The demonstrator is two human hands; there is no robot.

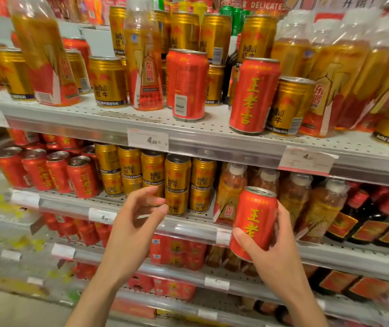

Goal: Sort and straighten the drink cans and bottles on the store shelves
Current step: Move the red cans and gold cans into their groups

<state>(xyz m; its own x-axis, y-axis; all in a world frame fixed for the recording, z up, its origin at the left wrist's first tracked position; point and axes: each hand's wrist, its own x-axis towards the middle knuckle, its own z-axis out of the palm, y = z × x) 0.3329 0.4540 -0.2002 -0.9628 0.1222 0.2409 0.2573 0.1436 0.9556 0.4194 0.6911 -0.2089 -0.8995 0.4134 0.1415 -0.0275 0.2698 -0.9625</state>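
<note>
My right hand (276,253) grips a red can (257,215) with yellow characters, held upright in front of the second shelf's bottles. My left hand (137,223) hovers open, fingers curled, just before the stacked gold cans (177,175) on that shelf. On the top shelf (118,114) two more red cans (187,83) (253,95) stand among gold cans (107,81) and tall amber bottles (145,64). A row of red cans (58,171) sits at the second shelf's left.
Amber bottles (292,199) and dark bottles with red labels (377,218) fill the second shelf's right side. Price tags (147,139) hang on the shelf rails. Lower shelves hold red packs (177,251). Green cans (233,17) stand at the far back on top.
</note>
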